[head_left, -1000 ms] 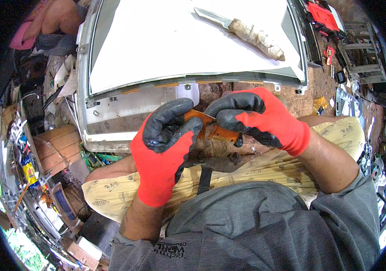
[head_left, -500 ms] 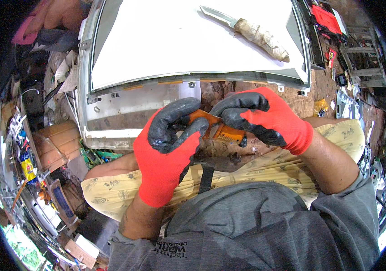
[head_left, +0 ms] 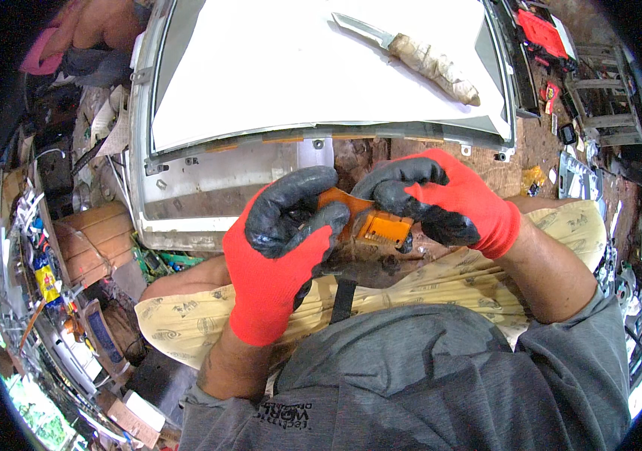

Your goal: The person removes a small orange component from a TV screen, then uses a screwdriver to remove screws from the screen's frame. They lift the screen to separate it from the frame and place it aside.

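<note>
Both my hands wear red gloves with black coated fingers and meet in front of my lap. Between them is a thin, shiny orange piece [head_left: 385, 228], film-like, with a rectangular part carrying a row of small pale marks; its exact kind is unclear. My left hand [head_left: 274, 244] pinches its left end between thumb and curled fingers. The fingers of my right hand [head_left: 452, 199] close on its upper right edge. Beyond them, a knife [head_left: 433, 69] with a wrapped, dirty handle lies on a white sheet [head_left: 261, 71], its blade pointing to the far left.
The white sheet lies over a framed metal and glass panel [head_left: 216, 222] before me. Wooden racks [head_left: 606, 120] and a red object [head_left: 542, 34] are at the far right. Clutter with a yellow packet [head_left: 46, 283] fills the left. Part of another person [head_left: 103, 34] shows at the far left.
The orange piece has tilted slightly, so more of its rectangular face shows. Both hands keep their pinch and have barely shifted. The knife stays on the sheet.
</note>
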Demonstrator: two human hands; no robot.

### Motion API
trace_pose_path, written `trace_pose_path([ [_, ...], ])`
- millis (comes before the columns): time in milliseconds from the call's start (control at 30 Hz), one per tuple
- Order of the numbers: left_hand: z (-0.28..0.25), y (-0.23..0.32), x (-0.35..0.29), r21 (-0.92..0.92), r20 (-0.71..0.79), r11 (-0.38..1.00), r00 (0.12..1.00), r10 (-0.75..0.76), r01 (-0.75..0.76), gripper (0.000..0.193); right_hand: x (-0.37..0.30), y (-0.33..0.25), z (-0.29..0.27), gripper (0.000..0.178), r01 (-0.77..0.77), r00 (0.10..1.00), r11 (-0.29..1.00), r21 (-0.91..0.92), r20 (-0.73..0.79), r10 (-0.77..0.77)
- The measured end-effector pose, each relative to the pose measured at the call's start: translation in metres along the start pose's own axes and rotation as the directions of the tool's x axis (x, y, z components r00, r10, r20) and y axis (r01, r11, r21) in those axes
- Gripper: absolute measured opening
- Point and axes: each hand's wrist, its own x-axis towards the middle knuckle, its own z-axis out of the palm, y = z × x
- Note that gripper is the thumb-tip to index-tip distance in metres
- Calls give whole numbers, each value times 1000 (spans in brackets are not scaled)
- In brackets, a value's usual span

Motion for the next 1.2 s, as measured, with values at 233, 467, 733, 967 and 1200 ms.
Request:
trace_pose_path([
  [233,-1,1,0,-10,14,1000,1000,13,-13,38,-1,-6,2,35,-30,999,999,34,15,30],
  [467,1,1,-3,-68,-38,998,999,1,-4,38,0,-10,4,41,-70,997,996,50,36,68],
  [733,0,-10,-2,84,-46,974,976,214,-210,40,-1,-12,9,36,-69,998,997,41,-8,69],
  [967,1,-8,-2,37,-29,992,993,118,-117,45,0,-11,13,29,-43,995,999,-22,-95,41],
  [1200,5,-7,-3,-20,-50,991,990,132,-133,49,-1,-11,12,27,-25,995,997,-76,-95,18],
])
